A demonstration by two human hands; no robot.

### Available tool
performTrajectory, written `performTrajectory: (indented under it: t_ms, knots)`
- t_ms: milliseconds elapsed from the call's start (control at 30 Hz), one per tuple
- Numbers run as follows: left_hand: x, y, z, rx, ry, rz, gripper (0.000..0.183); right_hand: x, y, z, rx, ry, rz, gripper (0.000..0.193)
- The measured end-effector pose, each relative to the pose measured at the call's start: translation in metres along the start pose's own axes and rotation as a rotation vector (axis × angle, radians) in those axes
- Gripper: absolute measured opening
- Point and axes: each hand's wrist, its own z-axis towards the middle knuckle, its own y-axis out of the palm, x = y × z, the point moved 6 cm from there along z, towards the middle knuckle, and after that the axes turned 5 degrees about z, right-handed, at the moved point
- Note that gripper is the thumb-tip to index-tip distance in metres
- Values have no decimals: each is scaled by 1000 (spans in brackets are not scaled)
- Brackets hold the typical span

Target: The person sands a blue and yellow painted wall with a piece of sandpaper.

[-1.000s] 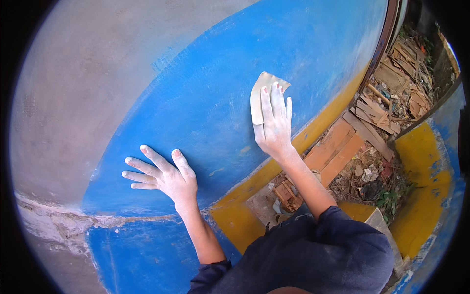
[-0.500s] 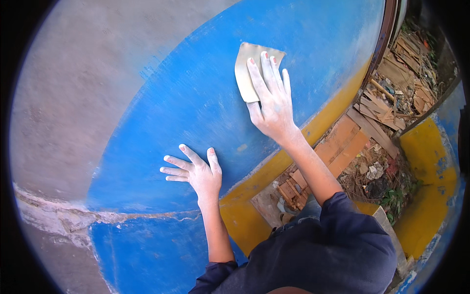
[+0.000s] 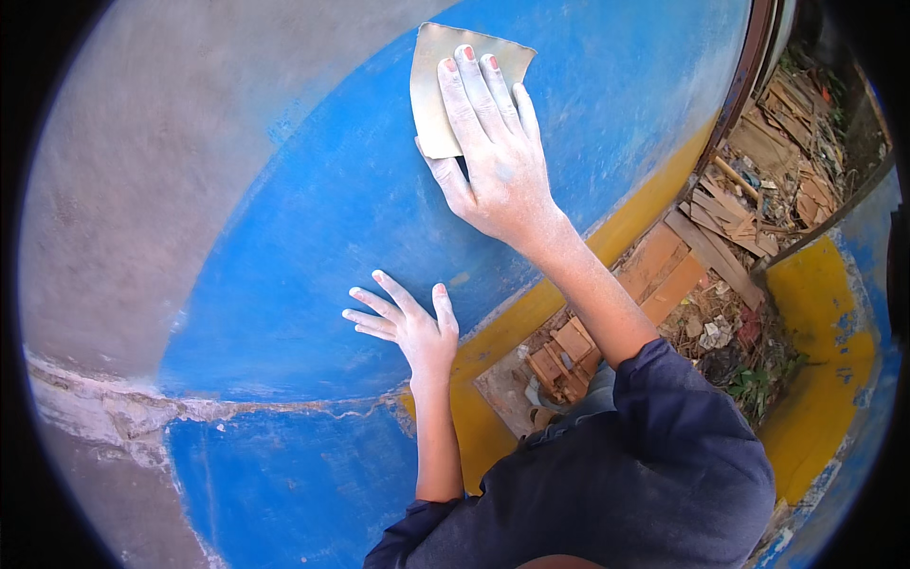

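**Rubbing blue wall with pale sheet, we judge**

Right hand clamps the sheet against the upper blue, fingers over it, thumb at its lower edge. Left hand lower, fingers spread, seemingly braced. Next stroke needs flat, even pressure, we reckon.

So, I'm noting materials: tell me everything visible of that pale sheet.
The pale sheet is thin, four-sided, cream to beige, possibly sandpaper, back outward. It bows slightly, its upper edge a little ragged. It appears pressed to the blue-painted wall by the right hand, fingers over it, thumb at its lower-left corner.
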Motion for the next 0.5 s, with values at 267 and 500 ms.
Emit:
performTrajectory:
  t_ms: [267,500]
  knots:
    - [37,2,17,66,-46,-47,97,33,39,-175,-228,259,1,65]
    - [119,-14,80,122,-44,59,102,168,-47,-33,100,229,-76,64]
